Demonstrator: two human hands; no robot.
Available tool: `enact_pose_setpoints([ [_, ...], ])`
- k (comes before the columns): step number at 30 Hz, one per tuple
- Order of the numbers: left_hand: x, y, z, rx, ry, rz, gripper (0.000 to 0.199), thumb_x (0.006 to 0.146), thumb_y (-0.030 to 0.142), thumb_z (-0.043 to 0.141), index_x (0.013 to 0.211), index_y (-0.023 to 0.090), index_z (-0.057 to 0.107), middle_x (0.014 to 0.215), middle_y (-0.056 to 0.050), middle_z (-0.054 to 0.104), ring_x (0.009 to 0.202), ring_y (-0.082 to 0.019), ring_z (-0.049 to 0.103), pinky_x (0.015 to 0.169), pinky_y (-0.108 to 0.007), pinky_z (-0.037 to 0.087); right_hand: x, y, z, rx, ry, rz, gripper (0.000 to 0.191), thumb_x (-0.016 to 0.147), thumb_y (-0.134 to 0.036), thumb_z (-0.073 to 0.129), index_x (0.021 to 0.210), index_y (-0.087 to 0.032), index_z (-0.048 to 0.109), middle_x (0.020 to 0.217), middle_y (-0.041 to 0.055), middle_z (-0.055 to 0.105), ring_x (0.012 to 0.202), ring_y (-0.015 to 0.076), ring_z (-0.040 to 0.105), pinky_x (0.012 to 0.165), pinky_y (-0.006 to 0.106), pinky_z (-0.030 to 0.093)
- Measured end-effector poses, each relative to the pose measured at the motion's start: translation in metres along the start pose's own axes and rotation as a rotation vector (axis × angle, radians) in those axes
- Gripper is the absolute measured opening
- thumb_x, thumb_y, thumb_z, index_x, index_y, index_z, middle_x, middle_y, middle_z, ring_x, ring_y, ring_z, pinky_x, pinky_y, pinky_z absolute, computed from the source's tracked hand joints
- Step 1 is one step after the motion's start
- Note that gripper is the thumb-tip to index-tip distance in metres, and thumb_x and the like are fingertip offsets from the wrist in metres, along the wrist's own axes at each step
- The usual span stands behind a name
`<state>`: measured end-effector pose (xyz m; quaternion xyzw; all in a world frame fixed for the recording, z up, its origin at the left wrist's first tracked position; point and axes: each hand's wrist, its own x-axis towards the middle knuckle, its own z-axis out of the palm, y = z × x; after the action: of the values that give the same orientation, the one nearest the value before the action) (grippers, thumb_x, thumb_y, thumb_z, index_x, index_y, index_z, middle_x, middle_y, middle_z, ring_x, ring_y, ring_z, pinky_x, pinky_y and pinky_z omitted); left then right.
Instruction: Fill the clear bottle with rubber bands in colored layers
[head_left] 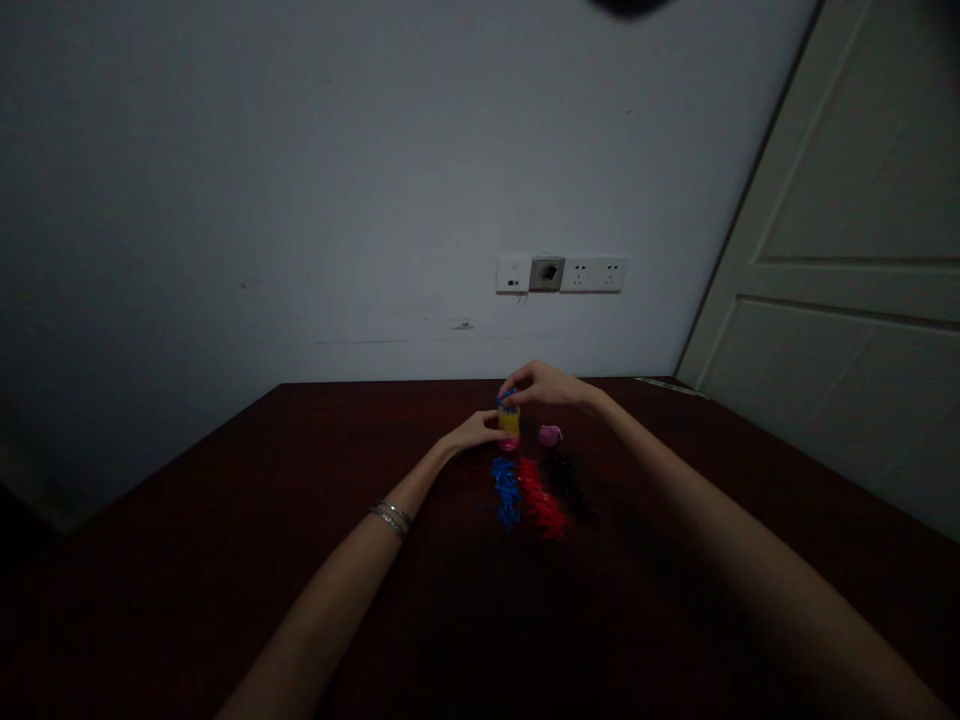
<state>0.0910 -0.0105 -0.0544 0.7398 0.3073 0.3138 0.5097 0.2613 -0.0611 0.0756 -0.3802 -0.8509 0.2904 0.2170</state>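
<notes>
A small clear container (509,424) stands upright on the table, with yellow contents in its middle and pink at its base. My left hand (472,431) grips it low from the left side. At its top, the fingers of my right hand (544,384) are closed down on blue pieces, whose exact kind is too small to tell. Nearer to me lie three loose piles of small thin pieces: a blue pile (507,492), a red pile (541,499) and a black pile (570,485). Just right of the container is a pink rounded object (550,436), perhaps a lid.
The dark red table (360,430) meets a pale wall (337,180) at its back edge. Sockets and a switch (561,274) are set in the wall above. A panelled door (847,260) rises at the right. The light is dim.
</notes>
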Motion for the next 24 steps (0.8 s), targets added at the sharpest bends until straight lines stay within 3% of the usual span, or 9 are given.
enact_pose_setpoints([
  [7,-0.003,0.008,-0.005,0.019,-0.021,-0.028,0.040,0.060,0.029,0.073,0.094,0.009,0.064,0.093,-0.008,0.065,0.084,-0.016,0.058,0.086,-0.033,0.041,0.031,0.012,-0.027,-0.111,0.026,0.041,0.024,0.064,-0.023,0.064,0.083,-0.011,0.072,0.075,0.0054,0.069,0.067,0.0126,0.057,0.067,0.025,0.044],
  [24,-0.005,0.011,-0.007,-0.031,-0.041,-0.055,0.037,0.060,0.027,0.073,0.091,0.010,0.065,0.092,-0.008,0.065,0.083,-0.016,0.058,0.087,-0.034,0.040,0.047,0.001,-0.016,-0.453,-0.036,0.145,0.026,0.063,-0.015,0.063,0.086,-0.011,0.072,0.079,0.0074,0.070,0.068,0.0144,0.060,0.061,0.022,0.044],
])
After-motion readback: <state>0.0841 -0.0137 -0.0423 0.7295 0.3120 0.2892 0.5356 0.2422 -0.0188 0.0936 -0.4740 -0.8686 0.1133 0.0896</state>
